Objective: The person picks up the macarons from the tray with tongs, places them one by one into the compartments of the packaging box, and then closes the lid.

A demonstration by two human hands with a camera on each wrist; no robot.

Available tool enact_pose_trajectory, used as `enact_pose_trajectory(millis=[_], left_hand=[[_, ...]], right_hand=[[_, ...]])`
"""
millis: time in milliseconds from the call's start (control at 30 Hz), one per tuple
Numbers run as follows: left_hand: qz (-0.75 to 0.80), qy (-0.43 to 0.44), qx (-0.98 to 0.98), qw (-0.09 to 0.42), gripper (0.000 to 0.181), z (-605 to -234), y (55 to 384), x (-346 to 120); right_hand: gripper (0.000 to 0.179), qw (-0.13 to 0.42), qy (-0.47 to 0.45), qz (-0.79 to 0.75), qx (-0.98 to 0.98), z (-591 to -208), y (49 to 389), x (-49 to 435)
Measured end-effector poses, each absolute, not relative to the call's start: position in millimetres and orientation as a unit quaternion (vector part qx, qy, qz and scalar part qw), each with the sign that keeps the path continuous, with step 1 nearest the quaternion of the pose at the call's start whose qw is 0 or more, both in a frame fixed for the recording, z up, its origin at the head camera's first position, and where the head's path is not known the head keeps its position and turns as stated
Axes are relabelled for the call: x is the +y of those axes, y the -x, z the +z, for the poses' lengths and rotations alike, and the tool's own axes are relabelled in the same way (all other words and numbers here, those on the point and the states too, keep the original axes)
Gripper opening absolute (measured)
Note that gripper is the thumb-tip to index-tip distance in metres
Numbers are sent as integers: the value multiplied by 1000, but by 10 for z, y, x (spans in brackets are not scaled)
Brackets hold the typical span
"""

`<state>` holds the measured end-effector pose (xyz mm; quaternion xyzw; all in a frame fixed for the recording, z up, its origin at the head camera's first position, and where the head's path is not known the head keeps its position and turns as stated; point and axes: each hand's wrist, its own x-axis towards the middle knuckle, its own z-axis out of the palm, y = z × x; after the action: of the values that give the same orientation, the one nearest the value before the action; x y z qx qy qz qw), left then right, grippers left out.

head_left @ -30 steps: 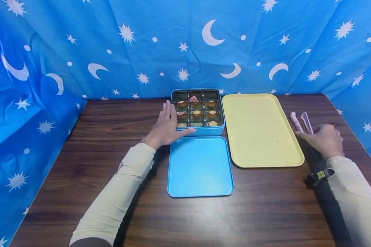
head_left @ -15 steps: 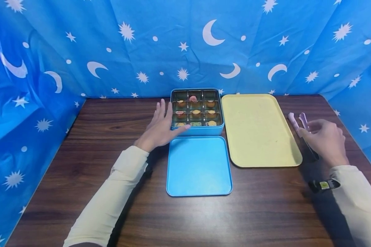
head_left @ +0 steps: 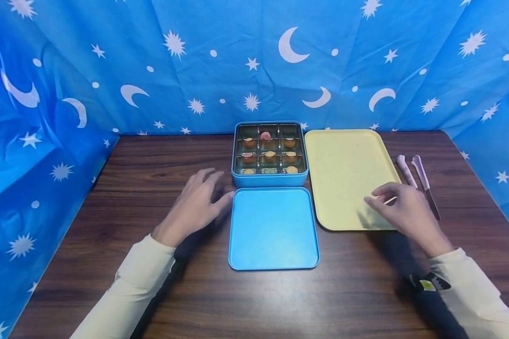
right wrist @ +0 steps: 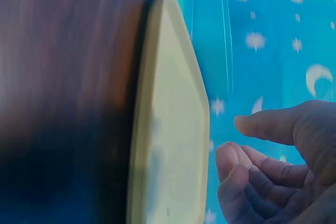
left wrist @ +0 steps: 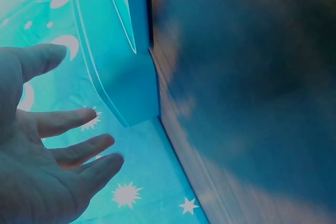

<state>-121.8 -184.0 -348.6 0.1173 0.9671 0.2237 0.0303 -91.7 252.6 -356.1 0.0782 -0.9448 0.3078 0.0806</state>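
Note:
A blue tin [head_left: 269, 180] with a divided insert holds small round sweets of yellow, red and green in most of its compartments. Its blue lid [head_left: 274, 228] lies flat in front of it. My left hand [head_left: 191, 205] hovers left of the lid, fingers spread and holding nothing, as the left wrist view also shows. Over the near right corner of the yellow tray [head_left: 348, 174] is my right hand [head_left: 407, 209], fingers loosely bent with a gap between thumb and fingertips. A pair of tongs [head_left: 424, 181] with pale purple ends lies right of the tray, partly hidden behind that hand.
The dark wooden table [head_left: 174, 301] runs up to a blue curtain [head_left: 220, 70] with white moons and stars, which closes off the back and both sides. Tin and tray stand side by side near the back edge.
My left hand has come away from the tin's left side, back toward me. The right hand has left the tongs, now lying on the table, and moved left over the tray's corner.

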Motion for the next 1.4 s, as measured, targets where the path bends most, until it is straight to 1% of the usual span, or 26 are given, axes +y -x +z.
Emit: enact_pose_trajectory(millis=[100,400,533,600,700,900,1067,1233,1400], left_hand=[[231,-116,966,33,60,-3495,1100,-1830],[248,-111,960,66,48,-3525,857,-1811],[251,-110,958,87,39,-3533,831,-1814],[253,-105,956,102,36,-3541,832,-1813],[252,-101,955,120,34,-3556,835,-1808],[256,-97,952,140,31,-3586,831,-1780],[266,-88,946,161,35,-3612,840,-1736],[266,-90,947,159,37,-3626,866,-1696],[252,-79,951,158,32,-3620,887,-1666]], right_hand=[[22,70,-107,321,-939,-3587,863,2343],[11,-38,-123,359,-925,-3646,808,1876],[10,-87,-122,371,-917,-3688,828,1744],[11,-103,-123,373,-914,-3708,837,1698],[12,-114,-122,370,-914,-3729,848,1652],[16,-121,-109,366,-916,-3726,860,1598],[17,-128,-113,372,-912,-3716,865,1567],[16,-127,-113,369,-914,-3724,863,1543],[17,-127,-115,371,-913,-3724,861,1519]])
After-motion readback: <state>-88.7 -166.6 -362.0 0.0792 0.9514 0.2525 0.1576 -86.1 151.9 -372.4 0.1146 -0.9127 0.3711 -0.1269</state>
